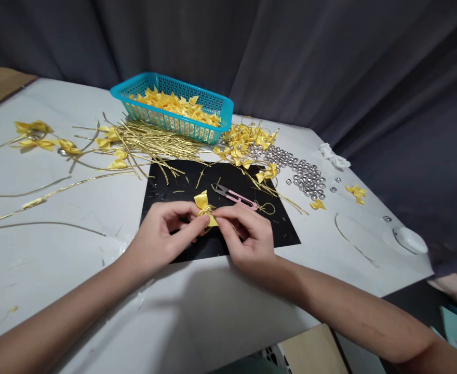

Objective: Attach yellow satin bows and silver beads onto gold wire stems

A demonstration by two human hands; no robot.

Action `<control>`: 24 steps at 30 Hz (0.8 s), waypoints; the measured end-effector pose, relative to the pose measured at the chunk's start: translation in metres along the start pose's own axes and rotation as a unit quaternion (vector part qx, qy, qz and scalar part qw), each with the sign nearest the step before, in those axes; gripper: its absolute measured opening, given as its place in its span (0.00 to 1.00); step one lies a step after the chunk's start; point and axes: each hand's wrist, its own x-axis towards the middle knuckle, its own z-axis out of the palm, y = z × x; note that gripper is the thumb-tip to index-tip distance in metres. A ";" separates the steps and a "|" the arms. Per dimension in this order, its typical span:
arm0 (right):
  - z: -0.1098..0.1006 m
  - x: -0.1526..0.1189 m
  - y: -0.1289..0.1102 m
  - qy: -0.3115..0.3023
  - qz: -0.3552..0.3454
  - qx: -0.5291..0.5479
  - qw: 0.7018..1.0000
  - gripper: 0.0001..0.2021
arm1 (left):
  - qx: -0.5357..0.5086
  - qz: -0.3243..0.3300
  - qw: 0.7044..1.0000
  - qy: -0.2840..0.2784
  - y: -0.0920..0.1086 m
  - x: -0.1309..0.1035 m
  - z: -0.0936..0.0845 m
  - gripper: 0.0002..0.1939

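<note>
Between both hands, above the black mat (283, 228), is a yellow ribbon bow (201, 199) with gold cord around its middle. My left hand (170, 228) pinches the bow from the left, thumb and forefinger closed on it. From the right, my right hand (247, 231) has its thumb and forefinger pressed together at the bow's middle, on the gold cord as far as I can see; the fingertips partly hide it. Just beyond the hands lie pink-handled thread snips (242, 199) on the mat, blades pointing left.
Behind the mat stands a blue basket (224, 111) of yellow bows. A heap of gold cords (160, 140) lies before it. Finished-looking bows (247, 140) and many silver beads (306, 176) spread rightward. A white oval object (410, 240) sits near the right edge.
</note>
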 end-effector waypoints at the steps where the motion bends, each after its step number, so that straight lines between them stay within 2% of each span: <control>1: 0.000 0.000 0.000 -0.005 0.010 0.019 1.000 0.07 | 0.000 0.000 1.000 -0.003 0.000 0.000 0.000 0.10; 7: 0.000 0.001 0.003 -0.034 0.075 0.116 0.990 0.05 | -0.026 -0.001 0.999 -0.033 0.000 0.000 -0.002 0.12; 13: 0.001 0.000 0.003 -0.031 0.079 0.109 0.990 0.05 | -0.074 -0.003 0.996 -0.041 -0.008 0.000 -0.005 0.13; 24: 0.000 -0.001 0.002 -0.032 0.097 0.118 0.988 0.05 | -0.058 -0.006 0.998 -0.032 -0.007 0.001 -0.004 0.14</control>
